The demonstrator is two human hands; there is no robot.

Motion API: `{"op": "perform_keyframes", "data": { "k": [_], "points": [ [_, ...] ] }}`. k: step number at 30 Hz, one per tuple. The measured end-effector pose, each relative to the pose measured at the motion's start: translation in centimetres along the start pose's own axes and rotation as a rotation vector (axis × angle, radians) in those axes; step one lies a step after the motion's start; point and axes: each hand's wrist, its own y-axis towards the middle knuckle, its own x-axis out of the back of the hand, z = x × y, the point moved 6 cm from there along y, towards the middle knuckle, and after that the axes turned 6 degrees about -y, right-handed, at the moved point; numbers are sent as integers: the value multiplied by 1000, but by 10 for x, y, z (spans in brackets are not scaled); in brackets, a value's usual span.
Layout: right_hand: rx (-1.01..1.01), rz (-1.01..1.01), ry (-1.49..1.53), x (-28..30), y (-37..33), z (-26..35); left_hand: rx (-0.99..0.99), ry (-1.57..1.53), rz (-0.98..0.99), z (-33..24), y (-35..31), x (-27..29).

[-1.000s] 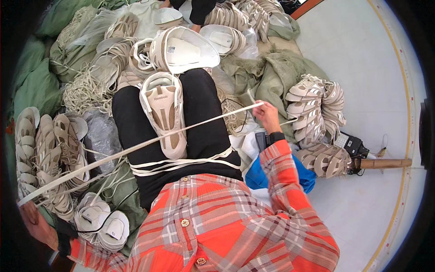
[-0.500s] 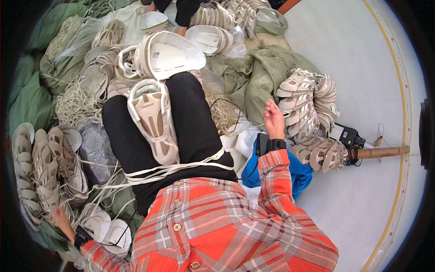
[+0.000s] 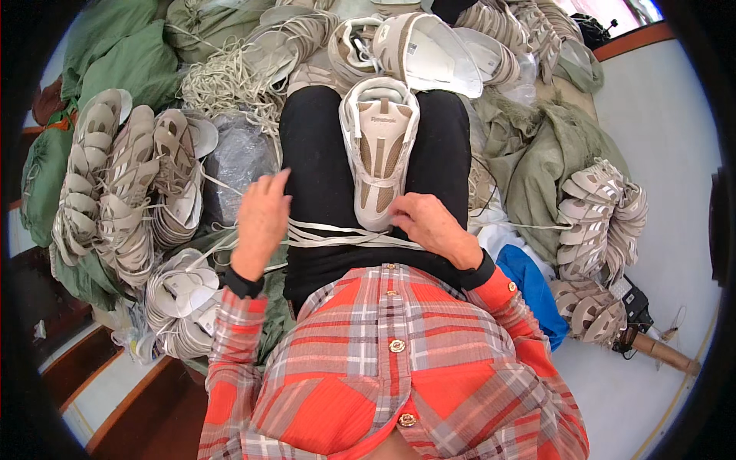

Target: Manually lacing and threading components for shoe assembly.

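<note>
A beige and white sneaker upper [image 3: 379, 153] lies between my knees, toe toward me and tongue facing up. Several loose cream laces [image 3: 345, 234] run across my lap, below its toe. To the left of the upper, my left hand [image 3: 263, 218] is raised above the laces' left end, holding nothing, fingers slightly spread. My right hand [image 3: 433, 224] is at the upper's toe with its fingers bent and the thumb a little apart. Nothing shows between its fingertips, and whether they touch the toe is hard to tell.
Beyond my knees sit white-lined sneaker uppers [image 3: 429, 57]. Stacked uppers [image 3: 126, 199] stand at left beside a tangle of laces [image 3: 230, 80], with more stacks [image 3: 598, 218] at right. Pale soles or insoles [image 3: 184, 287] lie near my left elbow. Green sacks [image 3: 123, 73] surround the piles.
Both hands have come in from the sides toward my lap, the right one reaching the upper's toe. The view has swung, so everything sits farther right in it.
</note>
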Motion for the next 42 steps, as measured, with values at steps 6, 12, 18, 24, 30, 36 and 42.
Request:
{"op": "perform_keyframes", "data": {
  "k": [6, 12, 18, 24, 30, 36, 42],
  "points": [
    [108, 109, -181, -16, 1, 7, -352, -275, 228, -68, -16, -32],
    [12, 79, -147, -12, -2, -5, -495, -28, 352, -84, -22, -59],
    [-120, 54, 1, -3, -4, -10, -550, -50, 329, -98, -21, -64],
    [-368, 87, 172, 0, -11, -18, -554, -43, 401, -94, -22, -73],
    [-359, 1, 602, -5, -14, -8, -205, -534, -20, -90, -7, -29],
    [-190, -144, 615, 3, -1, 20, -33, -722, 91, -96, -2, -39],
    [-297, -551, 1259, 43, -7, -30, -295, -662, 276, -106, -11, -36]
  ]
}}
